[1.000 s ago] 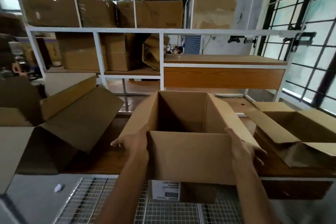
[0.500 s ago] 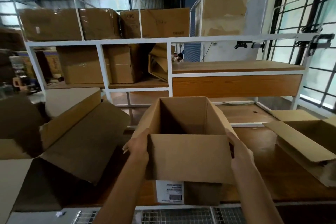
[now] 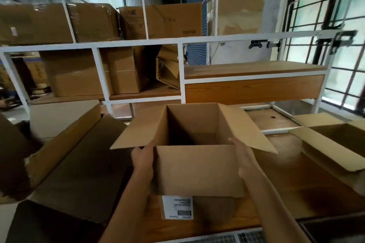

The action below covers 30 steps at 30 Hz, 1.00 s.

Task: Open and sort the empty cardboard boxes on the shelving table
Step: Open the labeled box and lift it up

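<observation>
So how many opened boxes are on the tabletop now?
3: centre box held by left hand and right hand, left box, right box. Others may sit out of frame.

Plain brown open cardboard box | white label, black print | white shelf frame | orange-brown woodgrain table

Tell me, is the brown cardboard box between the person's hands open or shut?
Open: the brown cardboard box has its top flaps splayed outward, and its visible interior looks empty.
</observation>
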Available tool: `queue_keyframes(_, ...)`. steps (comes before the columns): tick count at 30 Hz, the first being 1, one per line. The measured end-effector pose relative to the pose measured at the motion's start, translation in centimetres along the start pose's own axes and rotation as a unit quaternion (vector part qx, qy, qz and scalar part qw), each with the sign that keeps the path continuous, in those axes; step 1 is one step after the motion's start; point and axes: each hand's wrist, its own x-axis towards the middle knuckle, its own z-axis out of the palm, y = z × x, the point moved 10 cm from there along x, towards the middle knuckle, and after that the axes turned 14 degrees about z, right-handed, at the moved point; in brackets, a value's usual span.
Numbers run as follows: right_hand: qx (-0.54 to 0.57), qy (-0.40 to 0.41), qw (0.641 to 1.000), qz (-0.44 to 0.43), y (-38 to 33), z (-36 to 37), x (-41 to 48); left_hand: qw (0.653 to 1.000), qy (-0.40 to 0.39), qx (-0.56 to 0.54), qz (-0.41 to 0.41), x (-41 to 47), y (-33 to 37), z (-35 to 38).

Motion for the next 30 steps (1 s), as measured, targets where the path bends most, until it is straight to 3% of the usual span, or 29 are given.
queue_keyframes(3, -0.007, 0.033, 0.999, -0.026, 0.0, -0.1, -0.9, 0.995, -0.093, 0.017, -0.037, 1.1, -0.9, 1.3)
queue_keyframes(6, -0.036, 0.067, 0.995, -0.064, 0.0, -0.1, -3.2, 0.99, -0.134, 0.031, -0.045, 1.9, -0.9, 1.3)
queue_keyframes(11, -0.045, 0.081, 0.994, -0.052, 3.1, -0.7, -6.1, 0.978, -0.194, 0.053, -0.057, 2.0, -0.4, 0.7)
queue_keyframes(16, -0.021, 0.138, 0.988, -0.069, 6.0, -0.8, -11.4, 0.926, -0.342, 0.063, -0.148, -0.1, -1.0, 0.0)
queue_keyframes(23, 0.008, 0.208, 0.974, -0.093, 9.2, -1.7, -17.8, 0.916, -0.378, 0.078, -0.107, -2.1, -0.2, -2.7)
queue_keyframes(30, 0.055, 0.213, 0.968, -0.122, 10.5, -1.5, -25.6, 0.922, -0.386, 0.025, -0.034, -5.8, 6.8, -7.0)
